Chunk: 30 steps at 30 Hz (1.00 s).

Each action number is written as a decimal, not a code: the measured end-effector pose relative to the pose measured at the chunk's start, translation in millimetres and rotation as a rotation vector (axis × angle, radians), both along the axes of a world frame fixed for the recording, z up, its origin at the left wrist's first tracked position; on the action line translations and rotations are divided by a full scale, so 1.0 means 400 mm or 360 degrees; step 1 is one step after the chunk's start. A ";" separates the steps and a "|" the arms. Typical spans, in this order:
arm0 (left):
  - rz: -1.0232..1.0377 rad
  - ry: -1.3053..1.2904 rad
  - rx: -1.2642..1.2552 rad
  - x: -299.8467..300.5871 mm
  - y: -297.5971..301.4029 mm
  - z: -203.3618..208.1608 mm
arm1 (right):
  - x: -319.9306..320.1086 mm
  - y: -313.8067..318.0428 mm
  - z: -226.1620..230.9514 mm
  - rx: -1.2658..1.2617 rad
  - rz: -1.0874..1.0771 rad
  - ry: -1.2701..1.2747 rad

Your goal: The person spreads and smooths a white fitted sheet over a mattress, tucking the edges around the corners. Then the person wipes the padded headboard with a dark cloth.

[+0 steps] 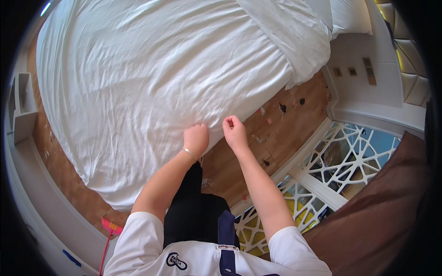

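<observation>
A white sheet (152,78) lies over the bed, its far part cut off by the upper edge of the view, and whatever is under it is hidden. The cloth is plain and slightly glossy, with long creases fanning across it toward the upper right and finer wrinkles near the side closest to the person. At the upper right a layer is turned back in a thick, loose fold; along the left and the lower corner the sheet drapes toward the floor.

The left hand (196,139) is curled in, its back upward, at the sheet's near side; its fingertips are out of sight, so I cannot tell whether it has hold of any cloth. The right hand (235,133), beside it at the bed's edge, has its fingers bent round toward the thumb; whether fabric is caught between them cannot be made out. A pale bracelet (186,151) circles the left wrist.

Beyond the fold sits a white pillow (352,17), partly cut off. Small dark and pale scraps, too small to identify, dot the wooden floor (294,119). To the right, a brown cloth (368,207) covers part of a white lattice panel (359,158).
</observation>
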State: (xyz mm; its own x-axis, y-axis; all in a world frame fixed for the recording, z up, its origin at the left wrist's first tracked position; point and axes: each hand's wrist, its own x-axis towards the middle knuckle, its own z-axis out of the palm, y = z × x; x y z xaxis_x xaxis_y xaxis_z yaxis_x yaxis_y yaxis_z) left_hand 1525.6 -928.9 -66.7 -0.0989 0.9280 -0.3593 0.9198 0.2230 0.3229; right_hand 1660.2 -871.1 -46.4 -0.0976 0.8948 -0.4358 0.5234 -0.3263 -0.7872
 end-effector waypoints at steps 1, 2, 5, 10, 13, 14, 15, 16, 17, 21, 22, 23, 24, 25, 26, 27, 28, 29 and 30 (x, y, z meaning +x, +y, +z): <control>-0.0050 -0.0023 -0.0065 0.009 0.012 0.005 | 0.009 0.031 -0.010 0.0048 -0.0039 -0.0007; -0.0179 -0.0129 -0.0127 0.037 0.013 0.044 | 0.019 0.054 -0.018 0.0087 -0.0074 -0.0011; -0.0360 -0.0349 -0.0126 0.089 0.017 0.103 | 0.040 0.119 -0.037 0.0163 -0.0186 -0.0030; 0.0006 -0.0381 -0.0128 0.112 0.101 0.035 | 0.112 0.264 -0.053 0.0361 -0.0100 -0.0354; 0.0217 -0.0621 -0.0003 0.152 0.237 0.090 | 0.185 0.393 -0.033 0.0578 -0.0017 -0.0575; 0.0240 -0.0651 -0.0003 0.168 0.280 0.095 | 0.214 0.444 -0.033 0.0673 0.0012 -0.0656; 0.0264 -0.0681 -0.0002 0.185 0.324 0.099 | 0.242 0.496 -0.035 0.0768 0.0041 -0.0737; 0.0295 -0.0709 -0.0002 0.206 0.370 0.103 | 0.264 0.552 -0.025 0.0811 0.0061 -0.0768; 0.0347 -0.0762 -0.0046 0.228 0.415 0.108 | 0.286 0.609 -0.015 0.0854 0.0081 -0.0800; 0.0576 -0.0893 -0.0046 0.353 0.623 0.129 | 0.372 0.805 0.014 0.0800 0.0315 -0.1157; 0.0651 -0.0989 -0.0064 0.391 0.661 0.122 | 0.401 0.831 0.008 0.0912 0.0341 -0.1256; 0.0724 -0.1086 -0.0083 0.428 0.702 0.114 | 0.430 0.866 -0.009 0.0803 0.0437 -0.1172; 0.0802 -0.1213 -0.0043 0.463 0.745 0.085 | 0.458 0.907 -0.030 0.0693 0.0526 -0.1087; 0.0906 -0.1297 -0.0011 0.490 0.791 0.075 | 0.478 0.946 -0.034 0.0597 0.0631 -0.0991; 0.1010 -0.1382 0.0024 0.514 0.835 0.066 | 0.502 0.964 -0.033 0.0861 0.0531 -0.0782; 0.1113 -0.1468 0.0062 0.534 0.880 0.057 | 0.529 0.973 -0.028 0.0833 0.0463 -0.0640; 0.1245 -0.1444 0.0112 0.534 0.925 0.062 | 0.540 0.969 -0.002 0.0788 0.0410 -0.0486; 0.1379 -0.1417 0.0165 0.523 0.964 0.072 | 0.545 0.936 0.052 0.0801 0.0507 -0.0465; 0.1572 -0.1605 0.0300 0.470 0.959 -0.006 | 0.542 0.888 0.101 0.0945 0.0655 -0.0296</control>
State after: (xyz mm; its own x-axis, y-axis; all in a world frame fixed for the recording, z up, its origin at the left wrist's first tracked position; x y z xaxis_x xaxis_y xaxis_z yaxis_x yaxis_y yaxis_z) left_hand 1713.6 -545.5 -69.0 -0.5036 0.6706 -0.5447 -0.2237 0.5078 0.8320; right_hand 1877.1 -515.7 -6.1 -0.4473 0.8918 0.0674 0.6533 0.3773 -0.6564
